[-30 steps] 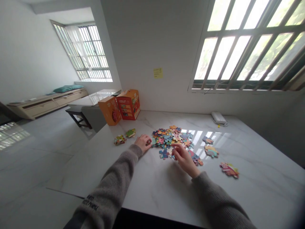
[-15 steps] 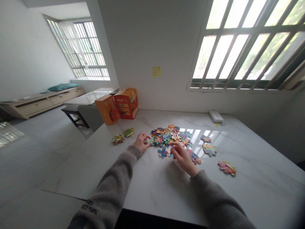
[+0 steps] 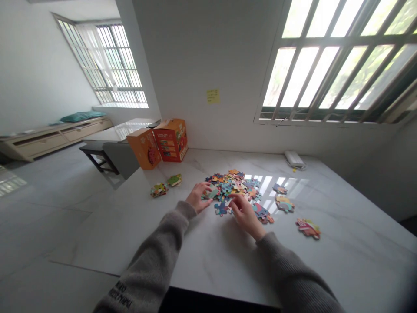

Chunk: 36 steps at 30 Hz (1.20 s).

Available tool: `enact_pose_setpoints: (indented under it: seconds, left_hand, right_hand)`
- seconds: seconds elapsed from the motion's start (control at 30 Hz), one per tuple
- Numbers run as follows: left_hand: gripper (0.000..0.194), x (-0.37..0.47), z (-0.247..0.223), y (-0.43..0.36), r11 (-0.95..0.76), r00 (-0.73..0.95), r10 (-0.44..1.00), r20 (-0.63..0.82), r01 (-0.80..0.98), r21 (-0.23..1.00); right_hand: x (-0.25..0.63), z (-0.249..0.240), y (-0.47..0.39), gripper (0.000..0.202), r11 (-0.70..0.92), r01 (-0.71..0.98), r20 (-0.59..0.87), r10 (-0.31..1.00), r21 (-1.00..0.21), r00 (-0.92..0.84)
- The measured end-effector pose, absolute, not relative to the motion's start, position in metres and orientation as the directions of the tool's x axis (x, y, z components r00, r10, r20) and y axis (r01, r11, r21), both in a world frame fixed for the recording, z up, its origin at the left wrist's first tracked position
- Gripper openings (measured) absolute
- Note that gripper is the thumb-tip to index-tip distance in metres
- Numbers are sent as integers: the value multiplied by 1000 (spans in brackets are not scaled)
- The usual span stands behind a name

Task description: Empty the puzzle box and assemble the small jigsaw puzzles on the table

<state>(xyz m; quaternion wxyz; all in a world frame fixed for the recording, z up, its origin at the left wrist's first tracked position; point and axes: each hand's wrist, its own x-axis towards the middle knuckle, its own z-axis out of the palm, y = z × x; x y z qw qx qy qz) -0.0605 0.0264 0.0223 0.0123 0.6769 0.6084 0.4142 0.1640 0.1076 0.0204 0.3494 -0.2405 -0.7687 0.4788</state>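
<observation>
A heap of colourful puzzle pieces lies on the white marbled table. At the heap's left edge is my left hand, thumb and fingers curved round a light green puzzle piece. My right hand is at the heap's near edge with its fingers curled; whatever its fingertips may hold is too small to make out. Just left of it lies a blue puzzle piece, and to its right are joined purple and orange pieces.
Two small piles, one mixed and one green, lie left of the heap. Orange boxes stand at the back left. On the right are more piles and a white device near the wall.
My left hand has moved slightly right, further onto the heap's left edge, and the light green piece shows more clearly. My right hand has shifted slightly left. The view has moved a little.
</observation>
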Motion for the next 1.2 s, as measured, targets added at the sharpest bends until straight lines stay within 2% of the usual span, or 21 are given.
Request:
enact_pose_setpoints:
  seconds: [0.1,0.17,0.27,0.37,0.43,0.5,0.57,0.7,0.77,0.9,1.03,1.13,1.2]
  left_hand:
    - [38,-26,25,27,-431,61,802,594,747,506]
    - [44,-8,24,27,-488,136,790,598,730,479]
    - [53,0,21,28,-485,181,802,569,752,446]
    - [55,-6,16,31,-456,170,811,560,783,423]
    - [55,-11,12,32,-438,152,815,559,793,423]
    - [58,-14,10,33,-431,148,822,550,794,429]
    - [63,-14,11,32,-428,136,814,564,797,425]
    - [77,-11,18,29,-399,4,757,654,795,457]
    - [70,-9,20,28,-397,-13,742,670,798,454]
    - [44,-18,19,23,-385,41,731,681,849,363]
    - [43,-67,26,0,-158,-97,716,691,942,295]
    - [40,-126,32,-30,130,-308,647,698,946,298]
    - [39,-164,32,-50,362,-472,574,669,879,310]
  right_hand:
    - [159,18,110,36,388,42,280,731,-921,-622]
    - [160,17,113,32,409,90,273,741,-908,-614]
    - [165,17,119,39,459,171,286,760,-872,-583]
    - [170,21,124,41,426,158,294,805,-891,-514]
    - [173,24,125,43,312,88,235,846,-946,-479]
    - [174,27,124,44,109,-31,110,861,-994,-497]
    - [174,30,122,43,-81,-146,12,837,-986,-547]
    - [171,29,115,43,-184,-237,-5,799,-954,-602]
    - [168,28,110,42,-197,-228,-9,775,-953,-632]
    - [166,30,101,37,-184,-195,-7,742,-963,-670]
    - [167,36,95,38,-35,-154,75,753,-987,-654]
    - [167,37,92,34,70,-89,112,726,-994,-679]
    - [167,35,90,31,149,-45,138,701,-988,-699]
